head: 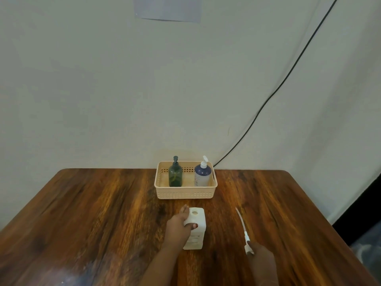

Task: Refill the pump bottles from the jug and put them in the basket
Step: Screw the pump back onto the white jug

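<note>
Though blurred, hands (180,222) on bottle (195,230)

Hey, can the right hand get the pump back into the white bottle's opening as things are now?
Probably yes. The white bottle stands upright, steadied by the left hand, its opening uncovered. The right hand holds the pump beside it, nothing between.

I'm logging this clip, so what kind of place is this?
Probably a plain indoor room, home or office: a wooden table against a bare white wall, with a black cable running down it.
</note>
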